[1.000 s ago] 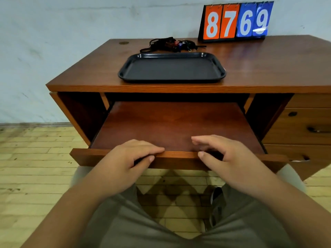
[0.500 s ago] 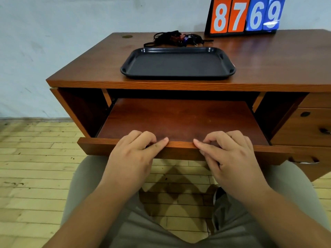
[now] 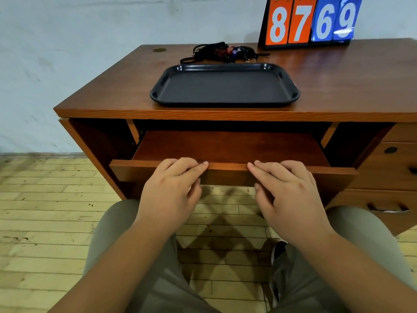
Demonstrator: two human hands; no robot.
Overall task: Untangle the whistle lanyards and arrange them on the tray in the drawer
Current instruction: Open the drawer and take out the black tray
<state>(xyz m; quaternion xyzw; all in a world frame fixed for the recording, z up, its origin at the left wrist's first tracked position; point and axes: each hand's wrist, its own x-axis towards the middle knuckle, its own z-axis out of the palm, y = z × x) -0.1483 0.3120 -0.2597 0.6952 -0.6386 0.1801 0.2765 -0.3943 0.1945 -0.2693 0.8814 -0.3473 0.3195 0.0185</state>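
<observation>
Left hand: your left hand (image 3: 171, 188) grips the front lip of the shallow brown wooden drawer (image 3: 225, 147) at centre frame, with the fingers hooked over the top edge and the thumb on the front face.
Right hand: your right hand (image 3: 291, 190) holds the same lip; the 2 hands are apart, with bare lip between them.
Lanyards: the tangled black cord whistle lanyards (image 3: 221, 53) lie in 1 heap at top centre on the brown wooden desk (image 3: 349, 86). They sit just behind the tray and beside the orange-and-blue flip scoreboard (image 3: 309, 21).
Tray: the black rectangular plastic tray (image 3: 225, 104) sits on the desk top above the drawer and holds nothing.
Risk, drawer: pull unevenly and it may bind on its runners; pull too far and it could drop toward your knees.
Risk, tray: it looks nearly as wide as the drawer, so a tilted corner may catch on the side rails.
Risk, lanyards: yanking 1 cord would likely tighten the knots or drag the whole heap.
</observation>
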